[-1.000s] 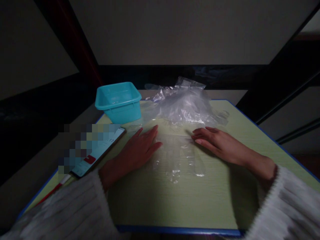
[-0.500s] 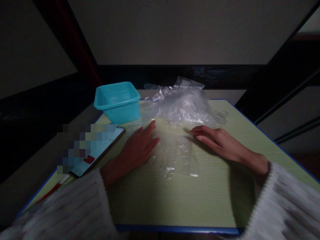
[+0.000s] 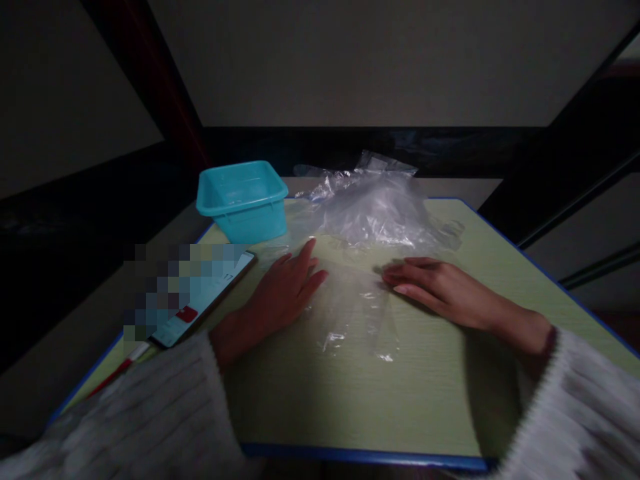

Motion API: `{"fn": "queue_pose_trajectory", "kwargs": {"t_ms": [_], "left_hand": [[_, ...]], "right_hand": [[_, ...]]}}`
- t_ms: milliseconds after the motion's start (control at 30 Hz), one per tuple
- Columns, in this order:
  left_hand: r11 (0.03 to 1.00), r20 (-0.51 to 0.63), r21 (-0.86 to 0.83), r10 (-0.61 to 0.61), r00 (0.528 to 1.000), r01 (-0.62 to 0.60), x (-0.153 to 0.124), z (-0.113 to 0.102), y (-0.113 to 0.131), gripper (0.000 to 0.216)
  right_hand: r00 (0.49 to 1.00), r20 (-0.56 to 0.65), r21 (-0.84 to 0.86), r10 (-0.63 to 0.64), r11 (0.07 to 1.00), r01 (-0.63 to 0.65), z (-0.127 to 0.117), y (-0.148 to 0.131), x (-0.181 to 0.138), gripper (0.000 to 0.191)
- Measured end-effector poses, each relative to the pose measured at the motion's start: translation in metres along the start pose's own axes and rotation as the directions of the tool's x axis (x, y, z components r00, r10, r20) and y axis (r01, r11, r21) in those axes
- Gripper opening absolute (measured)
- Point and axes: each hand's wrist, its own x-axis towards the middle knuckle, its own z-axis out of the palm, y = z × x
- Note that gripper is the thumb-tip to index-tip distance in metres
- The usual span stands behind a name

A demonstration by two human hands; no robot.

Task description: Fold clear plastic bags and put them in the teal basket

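A thin, see-through piece of plastic film (image 3: 353, 310) lies flat on the table between my two hands; whether it is a bag or a glove I cannot tell. My left hand (image 3: 287, 287) rests palm down at its left edge, fingers stretched and thumb apart. At its upper right corner, my right hand (image 3: 437, 290) is open with extended fingers held close together, the fingertips touching or just beside the film. Beyond both hands sits a crumpled heap of similar clear plastic (image 3: 377, 207).
A turquoise plastic basket (image 3: 257, 223) stands at the back left of the pale yellow-green table (image 3: 350, 413), which has a blue rim. A phone (image 3: 200, 303), partly blurred out, lies left of my left hand, with a red and white cable (image 3: 117, 373) at its lower end.
The whole view has shifted slightly, so things sit a little farther right. My left index finger is raised a bit more, and the right fingers are slightly more curled at the film's corner.
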Motion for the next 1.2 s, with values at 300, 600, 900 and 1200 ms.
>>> {"fn": "queue_pose_trajectory", "kwargs": {"t_ms": [300, 600, 900, 1200], "left_hand": [[1.000, 0.034, 0.013, -0.015, 0.999, 0.015, 0.004, -0.003, 0.003, 0.050], [1.000, 0.079, 0.022, -0.012, 0.997, 0.010, 0.004, -0.002, 0.000, 0.052], [1.000, 0.070, 0.015, -0.001, 0.998, 0.000, 0.004, 0.001, -0.002, 0.049], [1.000, 0.014, -0.001, 0.005, 1.000, -0.005, 0.004, 0.005, -0.005, 0.049]], "right_hand": [[0.984, 0.003, -0.048, -0.181, 0.982, 0.181, 0.001, -0.021, 0.002, 0.041], [0.968, 0.013, 0.059, -0.252, 0.966, 0.251, 0.002, -0.038, 0.003, 0.041], [0.987, -0.142, 0.223, -0.081, 0.968, 0.111, 0.000, -0.021, 0.000, 0.035], [0.994, 0.003, 0.317, -0.114, 0.942, 0.107, 0.007, -0.018, 0.002, 0.032]]}}
